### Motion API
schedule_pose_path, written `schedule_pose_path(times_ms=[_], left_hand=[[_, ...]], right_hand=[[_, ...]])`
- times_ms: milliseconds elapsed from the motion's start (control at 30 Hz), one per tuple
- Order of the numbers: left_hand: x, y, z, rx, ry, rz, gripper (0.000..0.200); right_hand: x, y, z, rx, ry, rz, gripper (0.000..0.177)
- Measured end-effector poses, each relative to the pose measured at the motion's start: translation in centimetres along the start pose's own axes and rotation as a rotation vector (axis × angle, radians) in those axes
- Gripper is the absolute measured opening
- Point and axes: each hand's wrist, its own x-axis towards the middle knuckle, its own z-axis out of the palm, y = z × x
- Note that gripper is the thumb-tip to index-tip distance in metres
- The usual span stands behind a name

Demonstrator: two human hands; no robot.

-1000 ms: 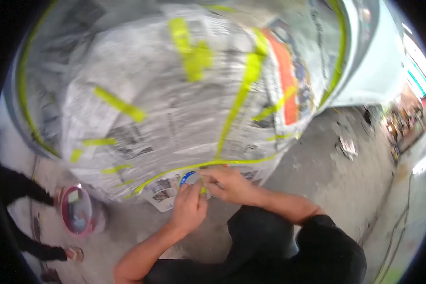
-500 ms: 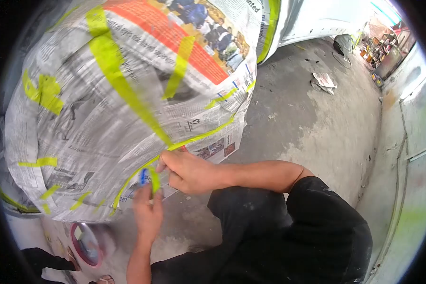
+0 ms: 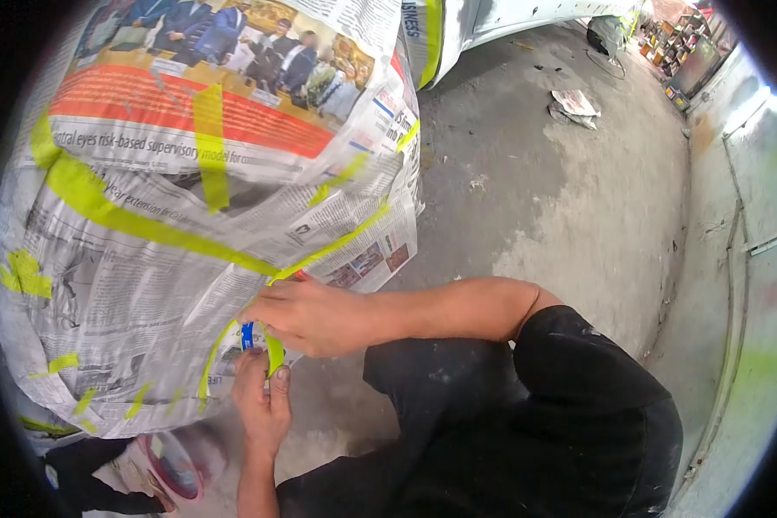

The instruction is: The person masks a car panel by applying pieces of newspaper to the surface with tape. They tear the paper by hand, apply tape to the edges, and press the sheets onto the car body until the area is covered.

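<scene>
Sheets of newspaper (image 3: 138,285) cover a large rounded shape, held by strips of yellow-green masking tape (image 3: 160,228). My left hand (image 3: 263,406) is below its lower edge, thumb and fingers closed on a roll of masking tape (image 3: 274,352) whose inner ring shows blue. Just above the roll, my right hand (image 3: 312,321) lies against the newspaper where the tape strip runs along the edge. Its fingers are curled together over the tape beside the roll; the fingertips and thumb are partly hidden.
A pink-rimmed tub (image 3: 174,466) stands on the floor at lower left, beside another person's dark-clothed leg (image 3: 91,475). Crumpled paper (image 3: 576,108) lies on the concrete floor (image 3: 492,181). A pale wall (image 3: 742,302) runs along the right, with cluttered shelves (image 3: 678,43) at the far end.
The view has shifted, so the newspaper covering sits lower and further left. My right hand has moved slightly left and nearer the roll, its fingers now over the tape.
</scene>
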Motion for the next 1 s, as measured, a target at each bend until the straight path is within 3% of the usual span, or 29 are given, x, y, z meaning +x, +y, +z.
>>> schedule_pose_path(times_ms=[100, 200, 300, 400, 500, 600, 700, 800, 1000], left_hand=[[-0.3, 0.4, -0.4, -0.06, -0.11, -0.124, 0.021], [0.8, 1.1, -1.6, -0.056, -0.109, 0.07, 0.02], [1.0, 0.8, -1.5, 0.274, 0.041, 0.095, 0.013], [0.8, 1.3, -1.7, 0.394, 0.101, 0.026, 0.009], [1.2, 2.1, -2.1, 0.538, 0.12, 0.103, 0.01], [2.4, 3.5, -1.7, 0.673, 0.102, 0.278, 0.013], [4.6, 5.7, 0.2, 0.72, 0.112, 0.375, 0.016], [6.5, 6.8, 1.5, 0.745, 0.152, 0.392, 0.016], [9.0, 8.1, 4.4, 0.757, 0.102, 0.463, 0.017]], right_hand=[[-0.2, -0.2, -0.1, 0.111, -0.019, 0.057, 0.028], [-0.2, -0.8, -1.5, 0.25, -0.04, 0.152, 0.022], [-1.3, -2.1, -4.4, 0.386, -0.072, 0.257, 0.022], [-2.9, -2.1, -6.2, 0.407, -0.115, 0.314, 0.025], [-4.0, -0.4, -6.4, 0.148, 0.149, 0.038, 0.039], [-3.4, -1.1, -7.3, -0.168, 0.444, -0.034, 0.048], [-3.9, -2.2, -4.5, -0.075, 0.294, -0.021, 0.048], [-4.7, -1.8, -3.8, -0.078, 0.277, 0.074, 0.036], [-6.4, 1.6, -5.7, -0.223, 0.343, 0.068, 0.021]])
